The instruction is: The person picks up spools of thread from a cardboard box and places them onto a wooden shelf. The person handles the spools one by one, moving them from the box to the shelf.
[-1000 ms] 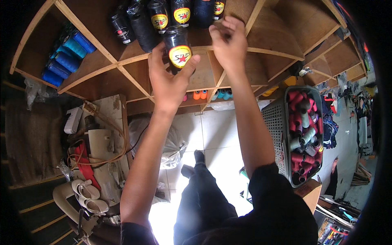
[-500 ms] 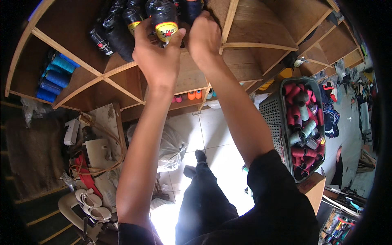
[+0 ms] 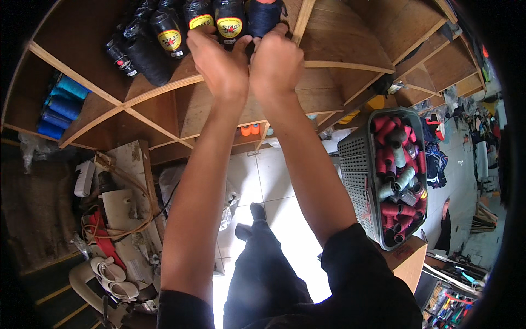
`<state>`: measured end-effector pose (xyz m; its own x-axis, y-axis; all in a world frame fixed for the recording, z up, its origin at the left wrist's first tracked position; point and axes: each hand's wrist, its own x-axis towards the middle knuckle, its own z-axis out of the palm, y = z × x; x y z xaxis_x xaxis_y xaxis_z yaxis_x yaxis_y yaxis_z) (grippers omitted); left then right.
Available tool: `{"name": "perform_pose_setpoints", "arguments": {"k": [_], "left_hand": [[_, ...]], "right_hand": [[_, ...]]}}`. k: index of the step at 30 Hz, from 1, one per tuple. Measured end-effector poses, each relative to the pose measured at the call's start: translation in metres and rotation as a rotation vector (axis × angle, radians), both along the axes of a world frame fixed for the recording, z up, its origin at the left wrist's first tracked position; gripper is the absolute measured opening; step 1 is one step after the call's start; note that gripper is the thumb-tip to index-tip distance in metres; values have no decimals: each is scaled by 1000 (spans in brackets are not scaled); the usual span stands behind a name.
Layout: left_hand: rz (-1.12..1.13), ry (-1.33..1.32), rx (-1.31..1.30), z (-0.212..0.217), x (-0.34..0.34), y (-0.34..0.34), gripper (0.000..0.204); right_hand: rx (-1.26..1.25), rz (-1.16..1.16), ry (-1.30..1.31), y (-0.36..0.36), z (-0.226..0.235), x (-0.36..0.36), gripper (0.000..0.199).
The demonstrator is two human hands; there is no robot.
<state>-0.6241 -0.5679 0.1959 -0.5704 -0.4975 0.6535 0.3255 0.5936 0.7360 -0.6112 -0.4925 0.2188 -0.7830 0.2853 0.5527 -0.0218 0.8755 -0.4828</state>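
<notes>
My left hand (image 3: 222, 71) reaches up to the shelf, with thumb and fingers around the lower part of a black thread spool (image 3: 229, 24) with a yellow label. That spool stands upright beside another yellow-labelled black thread spool (image 3: 198, 12). My right hand (image 3: 278, 66) is close beside the left, its fingers curled at the base of a navy thread spool (image 3: 264, 22); its grip is partly hidden. Further left in the same compartment are another labelled black spool (image 3: 169, 35) and a leaning, unwrapped black thread cone (image 3: 148, 60).
Wooden shelving (image 3: 159, 90) curves across the top, with blue thread spools (image 3: 63, 107) in a left compartment. A grey plastic basket (image 3: 359, 164) of mostly red spools stands at right, by a cardboard box (image 3: 410, 263). Sandals (image 3: 115, 277) and cables lie at lower left.
The black spool in my left hand has moved back and to the right, into the row. My right hand and the navy spool have come slightly nearer. The view has shifted a little.
</notes>
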Motion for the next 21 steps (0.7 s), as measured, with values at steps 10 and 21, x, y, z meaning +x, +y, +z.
{"name": "perform_pose_setpoints", "arguments": {"k": [10, 21], "left_hand": [[-139, 57, -410, -23, 3, -1, 25], [-183, -25, -454, -20, 10, -11, 34]], "right_hand": [[144, 37, 133, 3, -13, -12, 6], [90, 4, 16, -6, -11, -1, 14]]}}
